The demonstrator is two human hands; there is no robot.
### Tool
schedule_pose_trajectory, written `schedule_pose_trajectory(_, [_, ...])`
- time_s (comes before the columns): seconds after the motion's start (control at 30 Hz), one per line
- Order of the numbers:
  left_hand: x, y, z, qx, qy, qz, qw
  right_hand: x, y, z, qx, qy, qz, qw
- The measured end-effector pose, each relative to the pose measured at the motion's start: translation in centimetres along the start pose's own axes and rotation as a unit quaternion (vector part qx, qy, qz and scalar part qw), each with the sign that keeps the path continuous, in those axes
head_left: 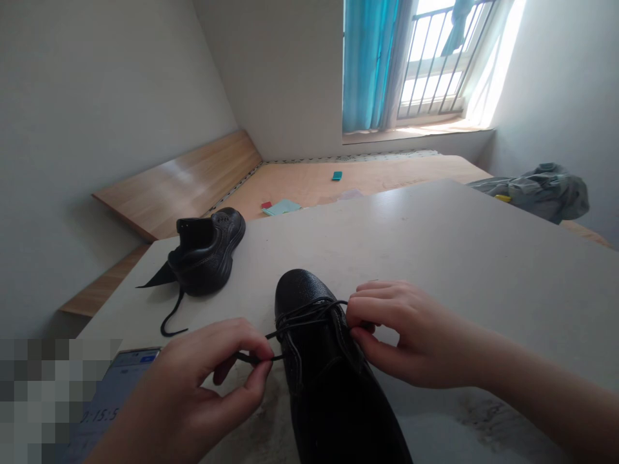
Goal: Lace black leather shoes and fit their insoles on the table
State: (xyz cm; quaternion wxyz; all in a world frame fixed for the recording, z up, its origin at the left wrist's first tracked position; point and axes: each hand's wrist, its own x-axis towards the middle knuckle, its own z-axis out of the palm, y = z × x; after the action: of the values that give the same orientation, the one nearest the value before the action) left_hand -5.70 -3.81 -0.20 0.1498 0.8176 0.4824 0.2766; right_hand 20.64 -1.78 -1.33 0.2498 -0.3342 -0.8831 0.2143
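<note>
A black leather shoe (309, 283) rests on the white table, toe pointing away from me, its opening nearest me. Black shoelace (309, 316) crosses over the tongue near the toe end. At the shoe's left side, my left hand (207, 380) pinches a length of lace between thumb and fingertips. My right hand (406, 335) is closed at the right edge of the lacing, with a lace running into its fingers. Part of that lace is hidden by the fingers. The other black shoe (207, 251) lies to the far left, a loose lace trailing from it.
A phone (116, 399) showing running digits lies at the left, partly behind my left forearm. Beyond the white table (483, 258) are a wooden bed surface (387, 167) with small papers and a headboard (193, 180). Grey clothing (541, 190) is heaped at right.
</note>
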Motion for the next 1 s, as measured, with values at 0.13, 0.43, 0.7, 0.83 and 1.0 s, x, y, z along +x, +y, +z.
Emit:
schedule_pose_trajectory(0.13, [-0.06,-0.05,-0.05,0.018,-0.030,0.002,0.999,0.08,-0.12,-0.01,-0.001,-0.005,0.004,1.000])
schedule_pose_trajectory(0.43, [0.39,-0.20,-0.19,0.039,-0.042,0.088,0.994,-0.05,-0.01,0.20,-0.012,0.001,-0.007,1.000])
schedule_pose_trajectory(0.7, [0.29,-0.42,0.20,0.007,-0.028,0.107,0.994,-0.21,-0.17,-0.16,-0.090,0.029,-0.018,0.995])
schedule_pose_trajectory(0.83, [0.29,-0.36,0.33,0.021,-0.053,0.141,0.988,-0.50,-0.34,-0.24,-0.082,0.041,0.004,0.996])
schedule_pose_trajectory(1.0, [-0.09,0.04,0.44,0.026,-0.030,0.133,0.990,-0.61,-0.57,-0.33,-0.021,0.035,0.046,0.998])
